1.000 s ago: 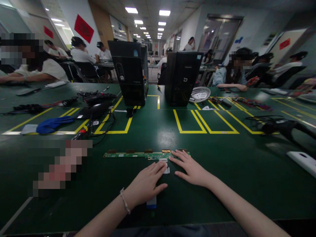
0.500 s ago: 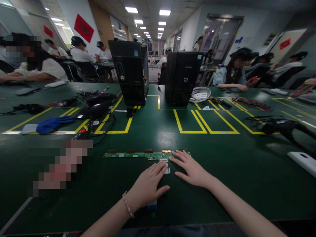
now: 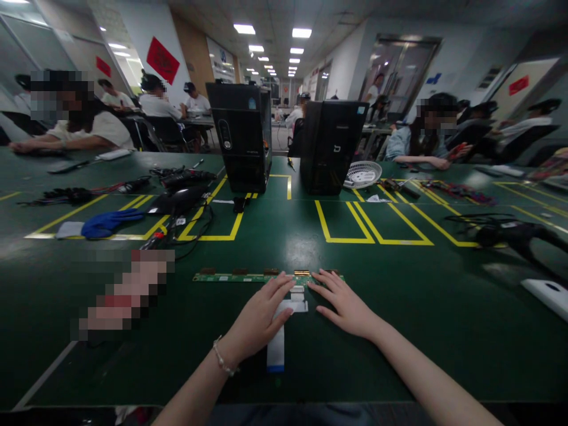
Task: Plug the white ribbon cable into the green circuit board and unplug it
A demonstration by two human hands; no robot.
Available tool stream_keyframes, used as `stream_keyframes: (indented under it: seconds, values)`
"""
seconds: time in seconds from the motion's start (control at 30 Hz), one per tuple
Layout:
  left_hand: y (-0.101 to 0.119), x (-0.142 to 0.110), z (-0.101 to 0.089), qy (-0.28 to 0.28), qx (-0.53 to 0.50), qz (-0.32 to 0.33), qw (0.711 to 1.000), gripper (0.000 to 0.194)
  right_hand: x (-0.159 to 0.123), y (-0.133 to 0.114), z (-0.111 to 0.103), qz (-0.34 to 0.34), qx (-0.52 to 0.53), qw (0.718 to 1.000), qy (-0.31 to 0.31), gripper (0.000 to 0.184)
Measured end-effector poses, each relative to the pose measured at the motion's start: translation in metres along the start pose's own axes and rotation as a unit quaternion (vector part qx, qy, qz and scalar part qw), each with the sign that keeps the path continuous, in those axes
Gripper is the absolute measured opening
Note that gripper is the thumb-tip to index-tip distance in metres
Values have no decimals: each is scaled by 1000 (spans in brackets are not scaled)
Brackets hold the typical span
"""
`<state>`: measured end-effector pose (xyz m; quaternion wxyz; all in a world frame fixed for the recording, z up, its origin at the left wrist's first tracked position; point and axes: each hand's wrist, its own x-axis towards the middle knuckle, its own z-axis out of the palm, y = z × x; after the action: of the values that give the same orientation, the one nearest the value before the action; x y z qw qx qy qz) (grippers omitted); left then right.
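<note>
A long narrow green circuit board (image 3: pixel 242 277) lies flat on the dark green table (image 3: pixel 399 307) in front of me. A white flat ribbon cable (image 3: pixel 277 343) with a blue end runs from the board's connector toward me. My left hand (image 3: pixel 260 319) rests with fingers stretched out, fingertips on the board beside the cable's top. My right hand (image 3: pixel 344 305) lies flat with fingers spread, fingertips touching the board's right end. Neither hand holds anything.
Two black computer towers (image 3: pixel 244 136) (image 3: pixel 331 145) stand at the back centre, a white fan grille (image 3: pixel 362 173) to their right. Blue gloves (image 3: pixel 106 222), black cables and tools (image 3: pixel 177 198) lie left, a dark device (image 3: pixel 510 234) and white object (image 3: pixel 548 294) right. People sit around the tables.
My left hand slid forward and left off the ribbon cable, so the cable's length now shows. The camera view shifted slightly. My right hand stayed put.
</note>
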<state>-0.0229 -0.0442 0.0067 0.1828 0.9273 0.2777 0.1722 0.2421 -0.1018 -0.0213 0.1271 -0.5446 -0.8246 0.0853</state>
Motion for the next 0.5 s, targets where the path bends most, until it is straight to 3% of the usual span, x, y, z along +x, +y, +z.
stream_keyframes:
  seconds: [0.17,0.33,0.5]
  values:
    - [-5,-27,-9,23,48,-47,997,38,3,-6,-3,-26,11,1000,10,42]
    - [-23,-60,4,45,92,-95,990,37,9,-18,-8,-59,32,998,-9,46]
    - [-38,-73,15,63,122,-99,986,36,11,-21,-7,-49,23,998,-36,54]
